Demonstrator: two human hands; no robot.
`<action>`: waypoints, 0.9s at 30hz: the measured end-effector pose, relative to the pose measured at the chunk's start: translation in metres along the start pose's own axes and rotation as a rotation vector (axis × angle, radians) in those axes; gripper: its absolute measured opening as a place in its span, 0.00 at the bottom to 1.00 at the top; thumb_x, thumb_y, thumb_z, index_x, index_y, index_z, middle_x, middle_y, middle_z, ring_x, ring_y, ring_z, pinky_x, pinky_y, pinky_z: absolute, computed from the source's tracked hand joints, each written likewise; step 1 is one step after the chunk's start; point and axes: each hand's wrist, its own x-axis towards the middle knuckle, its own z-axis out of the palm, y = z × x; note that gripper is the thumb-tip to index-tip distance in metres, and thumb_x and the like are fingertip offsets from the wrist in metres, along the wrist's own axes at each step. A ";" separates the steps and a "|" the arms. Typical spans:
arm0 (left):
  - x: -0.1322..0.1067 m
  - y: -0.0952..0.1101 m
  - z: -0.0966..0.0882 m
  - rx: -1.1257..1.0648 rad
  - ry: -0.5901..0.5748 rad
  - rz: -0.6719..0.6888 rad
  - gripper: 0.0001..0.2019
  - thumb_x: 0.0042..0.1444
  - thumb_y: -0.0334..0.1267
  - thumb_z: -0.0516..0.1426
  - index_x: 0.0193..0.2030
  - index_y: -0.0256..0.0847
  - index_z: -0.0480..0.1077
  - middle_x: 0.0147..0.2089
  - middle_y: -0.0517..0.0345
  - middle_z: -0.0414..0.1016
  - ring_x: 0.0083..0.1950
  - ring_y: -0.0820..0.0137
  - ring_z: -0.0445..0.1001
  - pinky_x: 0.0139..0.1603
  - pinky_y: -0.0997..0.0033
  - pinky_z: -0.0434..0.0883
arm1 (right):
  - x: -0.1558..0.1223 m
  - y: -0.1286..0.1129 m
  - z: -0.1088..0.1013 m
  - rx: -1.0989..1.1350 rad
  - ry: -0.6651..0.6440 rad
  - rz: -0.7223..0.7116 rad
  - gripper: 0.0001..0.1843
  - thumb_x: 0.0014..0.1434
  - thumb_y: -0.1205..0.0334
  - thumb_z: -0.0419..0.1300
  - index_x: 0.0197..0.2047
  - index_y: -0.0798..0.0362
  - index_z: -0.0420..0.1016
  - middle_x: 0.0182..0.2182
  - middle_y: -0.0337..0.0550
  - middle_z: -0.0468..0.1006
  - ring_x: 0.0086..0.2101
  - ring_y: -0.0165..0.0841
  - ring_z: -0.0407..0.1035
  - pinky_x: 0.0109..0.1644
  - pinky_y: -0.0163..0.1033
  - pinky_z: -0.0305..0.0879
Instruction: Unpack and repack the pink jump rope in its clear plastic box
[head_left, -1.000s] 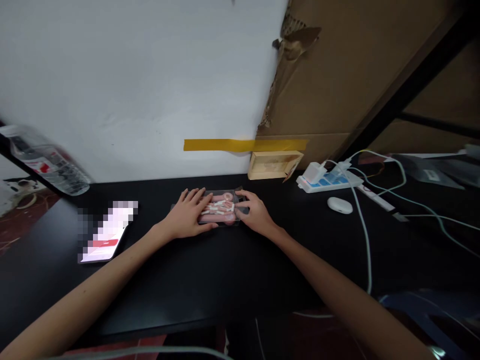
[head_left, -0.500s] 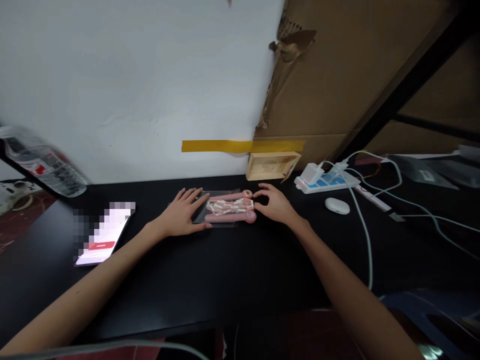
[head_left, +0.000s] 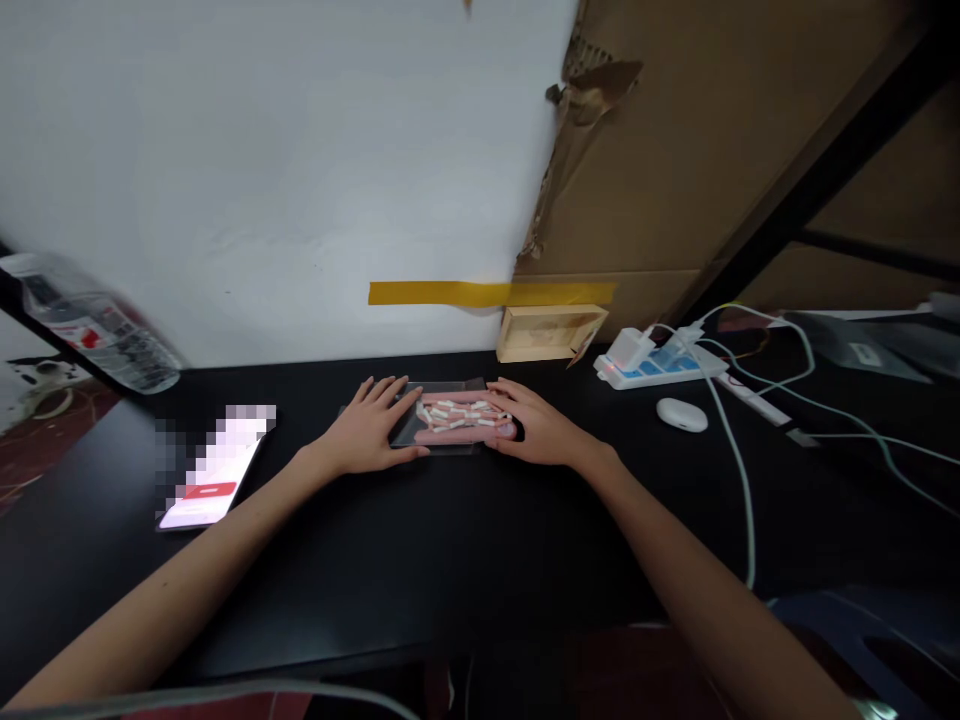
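Note:
A pink skipping rope with white bead segments (head_left: 459, 412) lies in a clear plastic package (head_left: 405, 428) on the black desk. Its two pink handles run along the far and near sides, with their round ends at the right. My left hand (head_left: 369, 428) rests on the package's left part, fingers spread. From the right, my right hand (head_left: 541, 422) closes around the handle ends, fingers on the far side and thumb on the near side. It hides most of the far round end; part of the near one shows beside the palm.
A lit phone (head_left: 221, 475) lies left of my left forearm, with a water bottle (head_left: 112, 335) behind it. At the back stands a shallow wooden box (head_left: 551, 335). To the right are a power strip with chargers (head_left: 660, 370), a white earbud case (head_left: 681, 414) and loose cables (head_left: 739, 480).
My right hand has moved left from beside the rope's round handle ends and now grips them. My left hand stays spread on the package. The view has shifted slightly.

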 end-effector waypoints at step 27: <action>0.002 -0.007 0.006 0.004 0.078 -0.065 0.36 0.63 0.65 0.51 0.71 0.46 0.60 0.73 0.47 0.58 0.73 0.45 0.53 0.70 0.39 0.51 | 0.005 0.010 -0.011 -0.116 0.010 0.079 0.41 0.57 0.45 0.65 0.70 0.48 0.61 0.66 0.53 0.66 0.67 0.54 0.55 0.69 0.64 0.50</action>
